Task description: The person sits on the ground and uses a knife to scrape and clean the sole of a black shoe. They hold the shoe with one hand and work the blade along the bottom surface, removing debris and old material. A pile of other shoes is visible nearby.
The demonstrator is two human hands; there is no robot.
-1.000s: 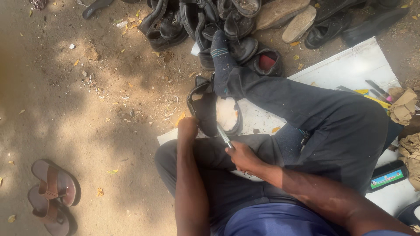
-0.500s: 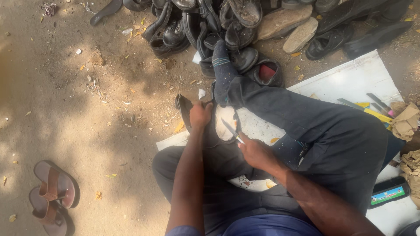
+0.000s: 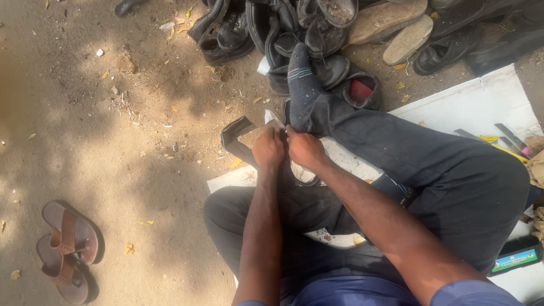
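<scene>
While the person sits on a white sheet (image 3: 481,102) spread on the dirt ground (image 3: 113,141), both forearms reach forward over the dark trousers and the two hands meet close together at a black shoe (image 3: 241,141). Left hand (image 3: 268,148) is closed on the shoe's upper edge, and right hand (image 3: 305,149) presses just beside it, touching it, fingers curled; whether it holds a tool cannot be told. That shoe lies at the sheet's left edge, beside the socked foot (image 3: 300,79). Near the sheet's right edge lie a few slim tools (image 3: 504,139). Beyond the foot sits a pile of worn black shoes (image 3: 294,28). A pair of brown sandals (image 3: 68,249) lies well apart on the ground.
</scene>
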